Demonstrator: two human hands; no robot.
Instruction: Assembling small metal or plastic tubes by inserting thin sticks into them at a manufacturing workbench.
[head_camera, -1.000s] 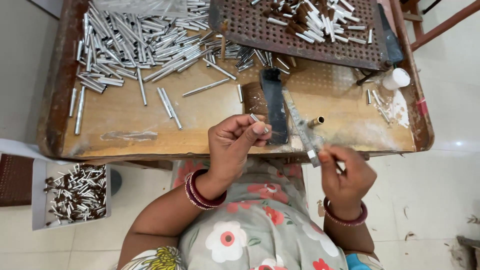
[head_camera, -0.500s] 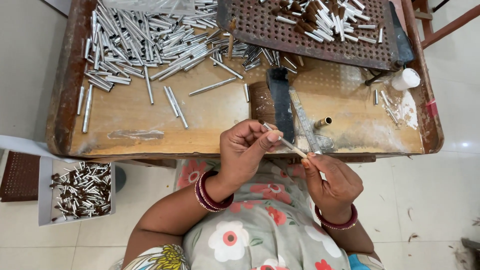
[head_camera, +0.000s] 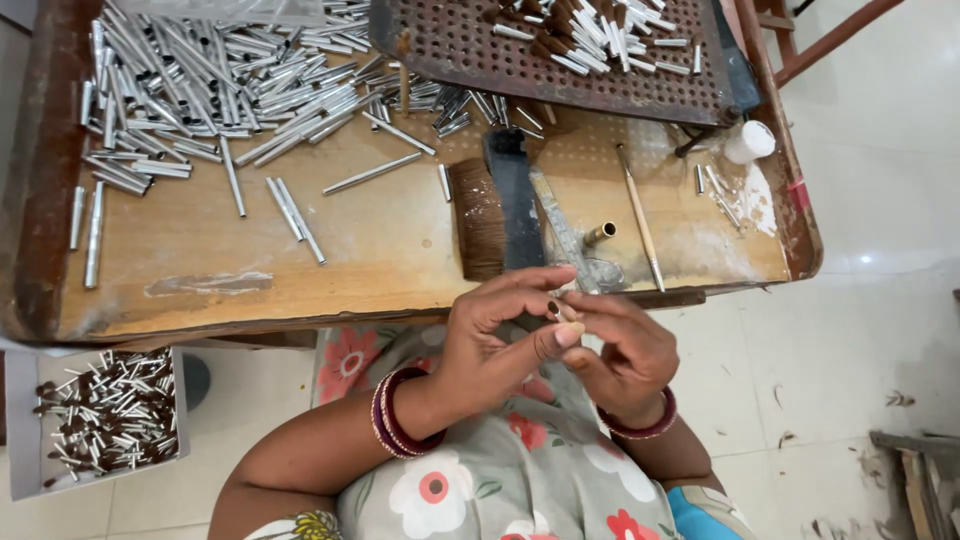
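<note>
Head view: both hands meet just below the near edge of the wooden surface (head_camera: 380, 250), over the lap. Left hand (head_camera: 490, 350) w/ fingers curled shut, thumb & forefinger pinching a small silver tube piece (head_camera: 560, 311) w/ a dark tip. Right hand (head_camera: 625, 350) fingers also closed in on that same piece from the other side; fingertips of both hands touching around it. Piece mostly hidden, can't tell its full length.

On the surface: big heap of silver metal tubes (head_camera: 200, 80) at far left, a few strays lying apart toward the middle. Dark-bristled brush (head_camera: 495, 215) just beyond the hands, a flat metal file (head_camera: 565, 235) beside it, then a short brass tube (head_camera: 600, 234) & a thin wooden stick (head_camera: 640, 215). Perforated tray (head_camera: 450, 60) at far right-centre holding more short pieces. Small white cap (head_camera: 750, 142) near right rim w/ white powder by it.

On the floor at left: grey box (head_camera: 20, 440) of finished tubes w/ dark tips.
</note>
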